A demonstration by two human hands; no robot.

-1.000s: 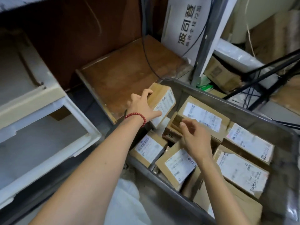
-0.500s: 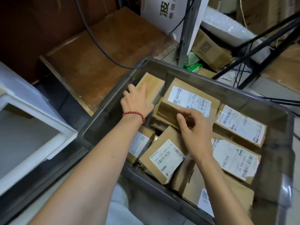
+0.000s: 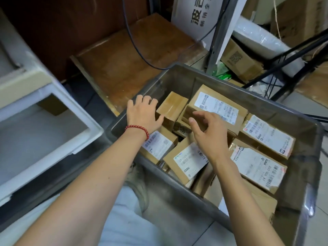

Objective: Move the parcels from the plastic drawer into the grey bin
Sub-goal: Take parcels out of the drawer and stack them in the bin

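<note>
Grey bin [image 3: 174,80] full of parcels [image 3: 217,105]

Dim, warm, even indoor light with soft shadows. Glare whitens the plastic-wrapped roll [image 3: 262,43] at far right. Mild motion blur throughout; wide-angle bending curves straight lines at the edges.

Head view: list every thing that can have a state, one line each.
Grey plastic bin, open-topped, packed with parcels.
White plastic drawer, pulled open.
Plain brown cardboard parcel, tilted in the bin's far left corner, sealed, no label showing.
Left hand, fingers spread, holding nothing.
Right hand, fingers loosely curled above the parcels, gripping nothing.
</note>
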